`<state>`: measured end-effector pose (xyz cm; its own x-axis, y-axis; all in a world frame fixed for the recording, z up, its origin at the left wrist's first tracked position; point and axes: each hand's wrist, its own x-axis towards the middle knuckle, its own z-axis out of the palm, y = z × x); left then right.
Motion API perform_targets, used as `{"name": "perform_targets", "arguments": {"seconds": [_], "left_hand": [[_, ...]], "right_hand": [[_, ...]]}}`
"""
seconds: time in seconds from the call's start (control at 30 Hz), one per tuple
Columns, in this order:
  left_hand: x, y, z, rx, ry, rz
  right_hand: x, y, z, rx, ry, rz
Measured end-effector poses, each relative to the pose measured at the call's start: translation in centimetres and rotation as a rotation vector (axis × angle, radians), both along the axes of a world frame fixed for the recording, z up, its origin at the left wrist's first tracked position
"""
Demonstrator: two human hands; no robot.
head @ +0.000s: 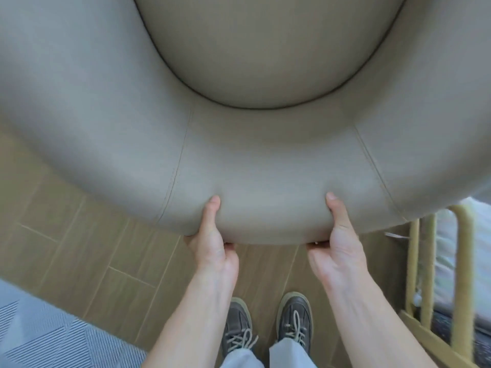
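A large beige upholstered armchair (265,160) with a rounded, padded backrest fills the upper part of the view; its seat cushion (265,49) lies beyond the curved back. My left hand (212,240) grips the back's near edge, thumb pressed into the padding on top and fingers curled underneath. My right hand (337,243) grips the same edge a little to the right in the same way, thumb on top, fingers hidden below. The padding dents under both thumbs.
Wood-look floor planks (93,248) lie below the chair. A grey striped rug (39,335) covers the lower left corner. A yellow slatted wooden frame (438,274) stands close on the right. My two brown shoes (265,325) stand just behind the chair.
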<state>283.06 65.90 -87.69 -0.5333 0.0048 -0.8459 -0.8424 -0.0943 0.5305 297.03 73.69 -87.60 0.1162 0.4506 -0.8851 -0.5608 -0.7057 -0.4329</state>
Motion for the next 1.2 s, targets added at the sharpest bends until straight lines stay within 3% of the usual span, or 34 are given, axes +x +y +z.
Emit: {"name": "perform_targets", "arguments": {"seconds": [0.23, 0.47, 0.83, 1.2], "left_hand": [[-2.7, 5.4, 15.6, -0.035, 0.104, -0.022], [-7.5, 14.0, 24.0, 0.021, 0.172, -0.068], [-15.4, 29.2, 28.3, 0.028, 0.33, -0.053], [-21.2, 38.9, 29.2, -0.056, 0.349, -0.055]], "right_hand": [[-3.2, 5.4, 15.5, 0.07, -0.157, 0.05], [-8.7, 14.3, 24.7, 0.089, -0.233, 0.09], [-17.1, 28.3, 28.4, 0.301, -0.29, 0.089], [-22.7, 38.4, 30.1, 0.218, -0.381, 0.087]]}}
